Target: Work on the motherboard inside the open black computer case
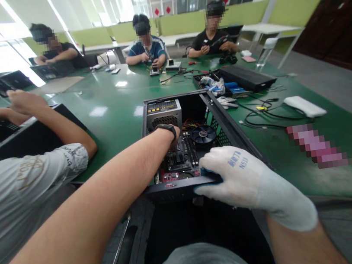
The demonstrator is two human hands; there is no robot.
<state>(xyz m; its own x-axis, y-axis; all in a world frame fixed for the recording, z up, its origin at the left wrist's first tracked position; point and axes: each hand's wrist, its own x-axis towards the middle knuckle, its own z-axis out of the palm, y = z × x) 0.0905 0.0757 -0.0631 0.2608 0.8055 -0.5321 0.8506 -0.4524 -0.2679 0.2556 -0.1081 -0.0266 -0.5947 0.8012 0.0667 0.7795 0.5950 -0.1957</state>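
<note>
An open black computer case (184,188) lies on the table in front of me. Inside it are a power supply (163,115), a cooling fan (203,135) and a motherboard (177,158) with red parts at its near end. Bare and with a dark band on its wrist, my left hand (177,132) reaches into the case beside the power supply; its fingers are hidden. My right hand (230,170), in a white glove, grips the near right edge of the case, the thumb outside and the fingers over the rim.
Gloves (215,85) lie in a black tray behind the case. Black cables (252,114) and a white pouch (305,106) are to the right. On my left a co-worker's arm (60,122) rests over another case (52,134). Several people work across the green table (108,97).
</note>
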